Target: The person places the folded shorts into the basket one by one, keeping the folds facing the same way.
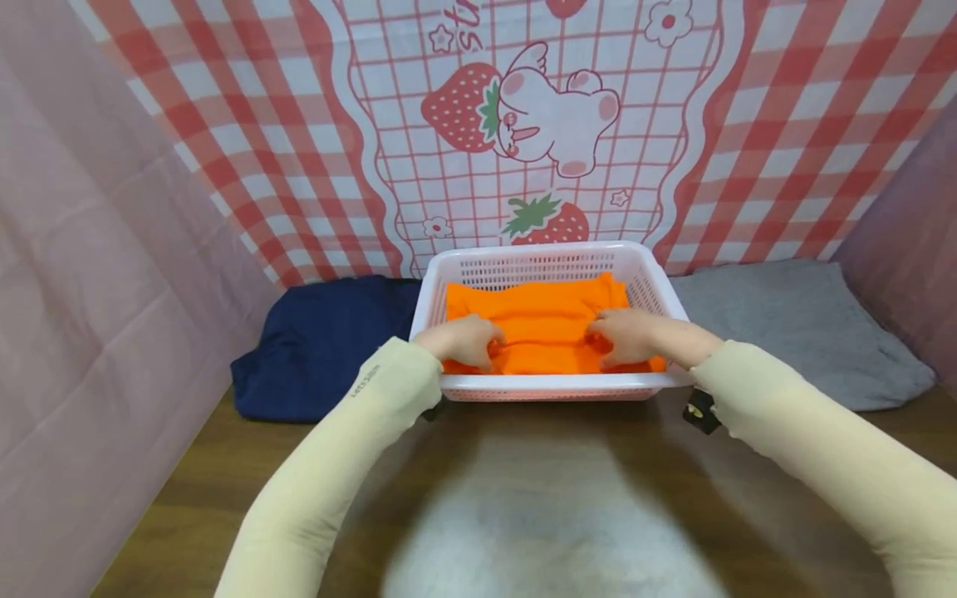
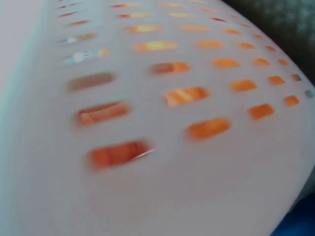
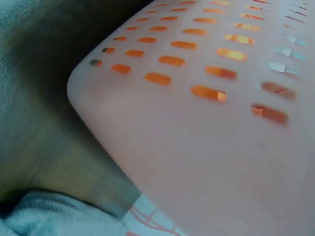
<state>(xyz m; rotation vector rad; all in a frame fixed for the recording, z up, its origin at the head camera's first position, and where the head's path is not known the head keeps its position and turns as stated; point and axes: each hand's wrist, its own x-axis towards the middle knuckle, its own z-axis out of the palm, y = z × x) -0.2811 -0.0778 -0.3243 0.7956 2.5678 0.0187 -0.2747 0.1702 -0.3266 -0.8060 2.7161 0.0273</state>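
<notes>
A folded orange cloth [image 1: 546,324] lies inside a white plastic basket [image 1: 553,382], creased across its middle. At its left end my left hand [image 1: 465,339] reaches over the basket's near left side and grips the cloth, fingers curled into the fabric. My right hand [image 1: 628,332] does the same at the right end, with orange fabric between thumb and fingers. Both wrist views show only the basket's slotted outer wall, close up: the left basket wall [image 2: 147,196] and the right basket wall [image 3: 162,128], with orange showing through the slots. Neither hand appears there.
A folded navy cloth [image 1: 321,349] lies left of the basket, a folded grey cloth [image 1: 792,332] to its right. Behind hangs a red-checked strawberry curtain [image 1: 284,124]. Pink fabric [image 1: 90,291] closes off the left side of the wooden table [image 1: 553,498].
</notes>
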